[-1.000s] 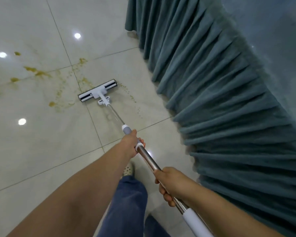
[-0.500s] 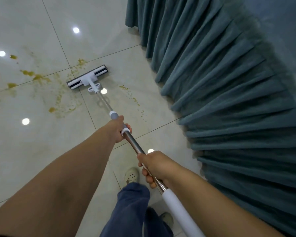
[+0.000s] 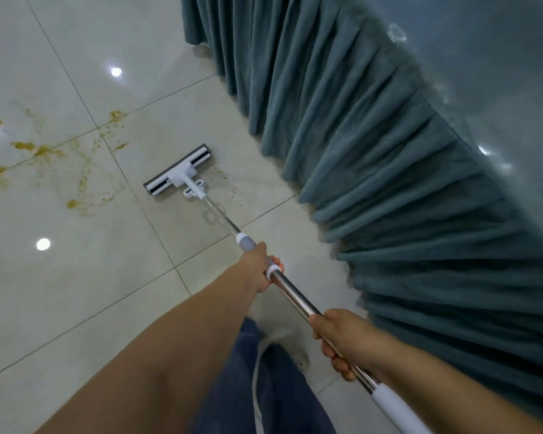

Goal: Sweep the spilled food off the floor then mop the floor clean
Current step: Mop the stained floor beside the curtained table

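Note:
A flat mop with a white and grey head [image 3: 178,169] rests on the pale tiled floor [image 3: 76,277]. Its steel pole [image 3: 295,296] runs back toward me. My left hand [image 3: 259,264] grips the pole at the grey collar, further down the shaft. My right hand [image 3: 342,343] grips it near the white end grip. Yellow-brown food smears [image 3: 41,150] spread over the tiles to the left of the mop head. A thin trail of specks [image 3: 234,195] lies just right of the head.
A pleated teal table skirt [image 3: 373,183] hangs to the floor along the right side, close to the mop. My blue trouser leg [image 3: 264,386] and a light shoe [image 3: 292,346] are below the hands. Ceiling lights reflect off the glossy tiles.
The mop head, pushed out to the far smears half a second ago, has come back toward me and to the right. Both hands stay closed on the pole.

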Demonstrator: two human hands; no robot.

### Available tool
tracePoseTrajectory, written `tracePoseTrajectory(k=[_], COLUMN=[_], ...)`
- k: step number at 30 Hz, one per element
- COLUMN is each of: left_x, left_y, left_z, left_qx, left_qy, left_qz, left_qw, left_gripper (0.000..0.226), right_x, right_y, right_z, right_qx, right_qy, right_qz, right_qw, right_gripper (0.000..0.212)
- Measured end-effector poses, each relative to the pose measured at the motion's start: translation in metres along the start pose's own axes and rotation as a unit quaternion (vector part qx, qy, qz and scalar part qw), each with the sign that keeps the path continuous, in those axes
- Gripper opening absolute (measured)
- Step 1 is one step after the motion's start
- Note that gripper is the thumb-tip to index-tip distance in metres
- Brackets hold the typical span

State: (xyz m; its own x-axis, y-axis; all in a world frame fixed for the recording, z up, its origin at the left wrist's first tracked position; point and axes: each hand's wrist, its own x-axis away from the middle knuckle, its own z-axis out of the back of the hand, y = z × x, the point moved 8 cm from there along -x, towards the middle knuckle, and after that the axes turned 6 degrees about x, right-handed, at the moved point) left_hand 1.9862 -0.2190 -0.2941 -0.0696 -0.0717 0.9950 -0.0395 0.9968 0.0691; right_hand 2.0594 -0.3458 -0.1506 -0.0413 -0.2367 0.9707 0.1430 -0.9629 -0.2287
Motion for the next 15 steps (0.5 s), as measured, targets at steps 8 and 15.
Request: tracePoseTrajectory(k=[8, 15], left_x=[0.034, 0.056], left_y=[-0.18, -0.221], left_z=[-0.069, -0.092], left_qx=[0.001, 0.057], left_qy=[-0.039, -0.051], left_qz=[0.059, 0.093], left_qw=[0.997, 0.993], left_gripper=[0.03, 0.029], right_x=[0.069, 0.098], right_y=[0.164, 0.189], right_z=[0.057, 0.081], right_qx=[0.093, 0.129], right_qy=[0.039, 0.038], right_qz=[-0.027, -0.018], right_qw=[0.994, 0.991], right_gripper=[0.026, 0.024])
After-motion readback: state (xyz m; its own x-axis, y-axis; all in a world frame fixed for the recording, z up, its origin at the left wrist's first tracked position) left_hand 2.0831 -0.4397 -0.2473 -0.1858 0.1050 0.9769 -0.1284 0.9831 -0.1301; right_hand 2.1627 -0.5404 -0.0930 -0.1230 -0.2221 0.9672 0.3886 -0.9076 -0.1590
